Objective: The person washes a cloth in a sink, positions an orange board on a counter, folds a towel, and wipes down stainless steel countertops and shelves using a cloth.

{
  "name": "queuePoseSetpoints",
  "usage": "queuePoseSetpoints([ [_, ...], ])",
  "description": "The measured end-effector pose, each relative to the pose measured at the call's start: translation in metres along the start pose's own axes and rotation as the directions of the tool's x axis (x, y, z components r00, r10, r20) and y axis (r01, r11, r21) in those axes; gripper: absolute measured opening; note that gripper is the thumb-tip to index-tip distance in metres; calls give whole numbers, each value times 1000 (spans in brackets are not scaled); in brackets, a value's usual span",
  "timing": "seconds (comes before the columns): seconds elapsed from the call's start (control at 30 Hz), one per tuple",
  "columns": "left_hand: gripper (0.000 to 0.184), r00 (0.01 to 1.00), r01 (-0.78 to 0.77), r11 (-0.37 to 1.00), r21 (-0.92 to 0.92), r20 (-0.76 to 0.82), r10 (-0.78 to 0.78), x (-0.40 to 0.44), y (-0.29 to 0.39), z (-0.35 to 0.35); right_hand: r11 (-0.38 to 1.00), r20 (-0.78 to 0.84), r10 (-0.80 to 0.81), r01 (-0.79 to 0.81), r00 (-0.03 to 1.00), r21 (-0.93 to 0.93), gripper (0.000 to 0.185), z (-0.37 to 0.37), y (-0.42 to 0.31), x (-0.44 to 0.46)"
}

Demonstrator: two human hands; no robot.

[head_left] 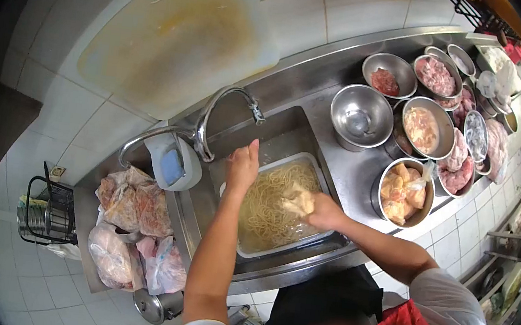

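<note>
A white rectangular tub (252, 251) sits in the steel sink, filled with long pale noodles (268, 211) in cloudy water. My right hand (325, 212) grips a pale beige clump (298, 200) over the tub's right part; it looks like a bunch of noodles, but I cannot be sure. Near the tub's upper left corner is my left hand (243, 165), its fingers drawn together and one digit pointing up. Whatever it may hold is hidden. Just above it the curved metal faucet (216, 103) reaches over the sink.
Right of the sink, an unfilled-looking steel bowl (361, 117) stands beside several bowls of raw meat and a pot of yellowish chicken pieces (403, 191). On the left are bagged meat (112, 255) and a white container (174, 162) with a blue sponge (172, 166).
</note>
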State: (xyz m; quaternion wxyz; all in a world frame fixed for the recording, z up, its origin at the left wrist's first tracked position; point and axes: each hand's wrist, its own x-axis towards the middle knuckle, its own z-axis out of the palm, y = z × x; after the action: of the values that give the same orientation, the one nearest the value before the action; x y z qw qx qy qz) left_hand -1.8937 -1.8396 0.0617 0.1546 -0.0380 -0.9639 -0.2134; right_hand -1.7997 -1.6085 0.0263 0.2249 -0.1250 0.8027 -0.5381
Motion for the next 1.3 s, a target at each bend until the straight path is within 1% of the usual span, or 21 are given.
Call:
queuePoseSetpoints([
  [0.03, 48, 995, 102, 990, -97, 29, -99, 2, -3, -2, 992, -142, -53, 68, 988, 107, 37, -8, -18, 6],
  [0.1, 42, 952, 304, 913, -273, 133, -277, -4, -3, -5, 916, -349, -254, 340, 902, 212, 40, -31, -40, 58],
  [0.17, 33, 870, 493, 770, -404, 210, -447, -14, 2, -3, 990, -310, -120, 136, 943, 29, 43, -57, -86, 102],
  [0.23, 28, 775, 625, 594, -506, 313, -549, -23, 10, -12, 898, -450, -440, 384, 777, -215, 40, -39, -85, 158],
  [0.3, 26, 677, 716, 390, -579, 438, -592, -31, 27, -34, 717, -54, -611, 524, 790, -459, 38, -16, -69, 197],
  [0.4, 24, 568, 749, 119, -652, 538, -623, -32, 29, -45, 802, 58, -388, 368, 920, -470, 37, -35, -98, 163],
  [0.43, 24, 538, 736, 4, -677, 580, -611, -29, 30, -44, 835, 15, -345, 314, 938, -452, 34, -44, -86, 162],
  [0.47, 25, 514, 708, -110, -697, 617, -596, -19, 30, -40, 891, -163, -369, 298, 915, -342, 31, -46, -72, 153],
  [0.53, 27, 461, 641, -318, -698, 682, -568, -5, 30, -36, 966, -360, -151, 59, 921, -253, 41, -49, -57, 124],
  [0.6, 31, 414, 555, -498, -666, 740, -530, 6, 34, -31, 994, -277, 87, -102, 957, -43, 48, -59, -64, 74],
  [0.7, 34, 633, 401, -612, -682, 689, -353, -4, 6, -20, 980, -224, 118, -150, 967, -134, 49, -49, -49, 26],
  [0.8, 30, 561, 481, -487, -729, 683, -468, -4, -3, -9, 933, -43, 159, -164, 986, -321, 53, -37, -43, -15],
  [0.9, 31, 487, 515, -419, -748, 658, -574, 5, 12, -5, 903, 251, 157, -36, 955, -428, 56, -6, -1, -34],
  [0.97, 30, 517, 484, -395, -781, 619, -591, 5, 25, -17, 886, 390, 94, 101, 916, -452, 57, 17, 9, -40],
  [1.0, 30, 533, 463, -385, -798, 598, -599, 3, 29, -22, 884, 410, 111, 98, 905, -457, 59, 21, 3, -40],
  [1.07, 24, 776, 478, -380, -792, 584, -240, -14, -18, -11, 881, 459, 143, 97, 877, -462, 64, 31, -17, -36],
  [1.1, 22, 844, 484, -372, -792, 535, -40, -24, -35, -9, 879, 478, 144, 109, 866, -464, 66, 33, -26, -30],
  [1.13, 18, 831, 538, -103, -837, 547, -99, -33, -21, -22, 877, 496, 143, 123, 856, -464, 68, 32, -36, -22],
  [1.2, 28, 827, 558, 432, -709, 517, -219, -61, 6, -47, 862, 522, 82, 203, 849, -465, 71, 45, -40, -2],
  [1.27, 58, 792, 468, 580, -667, 607, 59, -112, -26, -45, 823, 535, -34, 327, 844, -464, 75, 75, -28, 30],
  [1.3, 61, 775, 416, 697, -584, 629, 63, -129, -28, -52, 853, 591, 20, 295, 806, -430, 72, 83, -41, 38],
])
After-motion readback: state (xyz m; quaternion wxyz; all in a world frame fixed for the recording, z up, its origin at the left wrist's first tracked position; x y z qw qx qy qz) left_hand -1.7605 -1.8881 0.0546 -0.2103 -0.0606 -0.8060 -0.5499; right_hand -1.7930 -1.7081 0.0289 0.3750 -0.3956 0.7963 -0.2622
